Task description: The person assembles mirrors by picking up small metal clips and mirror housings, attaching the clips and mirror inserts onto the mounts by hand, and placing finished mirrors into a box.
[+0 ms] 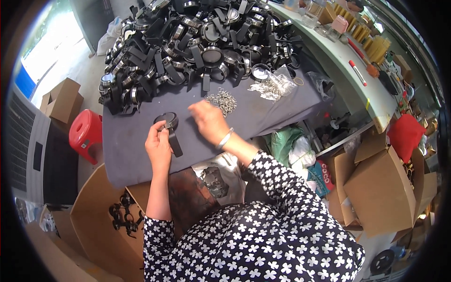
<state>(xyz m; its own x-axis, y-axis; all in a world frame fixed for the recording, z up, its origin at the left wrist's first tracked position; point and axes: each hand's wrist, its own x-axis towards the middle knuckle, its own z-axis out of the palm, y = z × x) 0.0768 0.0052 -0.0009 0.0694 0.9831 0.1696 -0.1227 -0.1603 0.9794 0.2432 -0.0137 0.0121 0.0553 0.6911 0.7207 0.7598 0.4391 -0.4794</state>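
My left hand grips a black round case with a strap above the grey cloth-covered table. My right hand, with a silver bangle on its wrist, hovers just right of the case, its fingers curled near a small heap of silver metal rings. Whether it pinches a ring is not visible. Behind them a large pile of the same black strapped cases fills the far half of the table.
A clear bag of metal rings lies at the table's right. An open cardboard box with several finished black cases sits below left. A red stool stands left. A white bench with bottles and tools runs along the right, cardboard boxes beneath.
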